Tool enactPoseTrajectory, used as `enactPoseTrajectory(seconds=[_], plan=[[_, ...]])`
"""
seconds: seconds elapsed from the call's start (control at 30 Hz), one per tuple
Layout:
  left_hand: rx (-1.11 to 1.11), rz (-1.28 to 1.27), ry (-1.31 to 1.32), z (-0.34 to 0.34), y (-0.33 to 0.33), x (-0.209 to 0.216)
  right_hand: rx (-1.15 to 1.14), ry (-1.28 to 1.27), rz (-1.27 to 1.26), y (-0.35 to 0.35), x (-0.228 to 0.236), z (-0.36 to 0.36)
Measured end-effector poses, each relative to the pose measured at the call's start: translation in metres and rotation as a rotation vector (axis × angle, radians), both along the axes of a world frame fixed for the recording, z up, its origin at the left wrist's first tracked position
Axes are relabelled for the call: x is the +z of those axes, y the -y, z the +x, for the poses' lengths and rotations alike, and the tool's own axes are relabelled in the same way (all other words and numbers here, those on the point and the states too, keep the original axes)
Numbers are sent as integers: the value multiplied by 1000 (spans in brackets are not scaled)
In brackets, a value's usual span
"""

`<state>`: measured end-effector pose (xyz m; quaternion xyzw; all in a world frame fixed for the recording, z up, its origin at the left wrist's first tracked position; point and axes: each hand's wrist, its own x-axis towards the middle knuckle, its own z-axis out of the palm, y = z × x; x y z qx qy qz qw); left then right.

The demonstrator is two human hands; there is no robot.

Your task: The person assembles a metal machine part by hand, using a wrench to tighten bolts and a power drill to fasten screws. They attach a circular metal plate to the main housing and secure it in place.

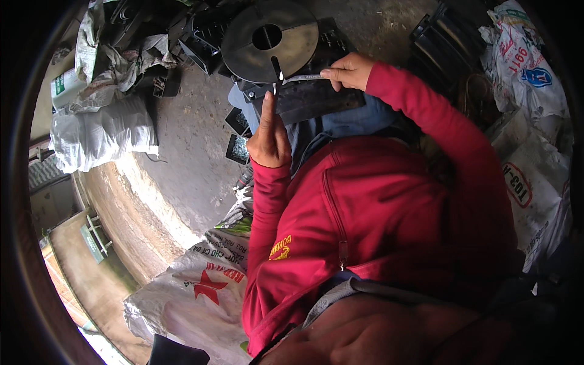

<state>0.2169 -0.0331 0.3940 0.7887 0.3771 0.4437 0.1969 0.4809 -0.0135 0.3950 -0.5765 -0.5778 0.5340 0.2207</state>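
Observation:
My right hand (349,72) pinches the end of a slim silver wrench (302,78). The wrench's other end reaches left to the rim of a round grey metal disc (243,58), beside the disc's slot. Just below that slot is my left hand (269,140), its index finger stretched upward and the other fingers curled. A thin dark piece (275,89) stands at the left fingertip, but I cannot make out what it is. The disc has a round hole in its middle and sits over a dark metal block (322,104) at my lap.
Small black bins (238,149) of little metal parts stand on the floor left of my lap. Wrapped white bundles (103,134) lie farther left. Printed sacks (194,298) are at the lower left and right. Black metal parts (447,45) are stacked at the far right.

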Motion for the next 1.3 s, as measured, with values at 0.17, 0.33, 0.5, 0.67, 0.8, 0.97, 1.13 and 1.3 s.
enactPoseTrajectory(seconds=[0.17,0.33,0.5,0.67,0.8,0.97,1.13,1.3], plan=[[-12,-27,-62,1,2,-8,-63,202,78,-3,12,-9],[21,137,-149,6,-2,-5,-109,366,233,2,11,-9],[17,313,-238,4,2,13,-73,422,230,0,12,-6],[110,143,-291,2,-16,-46,35,450,126,-5,23,-5],[-12,221,-283,0,-5,-6,24,474,139,-3,20,-1],[-65,356,-79,5,-5,2,-18,409,125,-1,23,-1],[16,121,-291,0,-9,-34,1,366,237,-9,11,-2],[-39,255,-240,3,-1,8,3,421,123,-1,19,-3]])
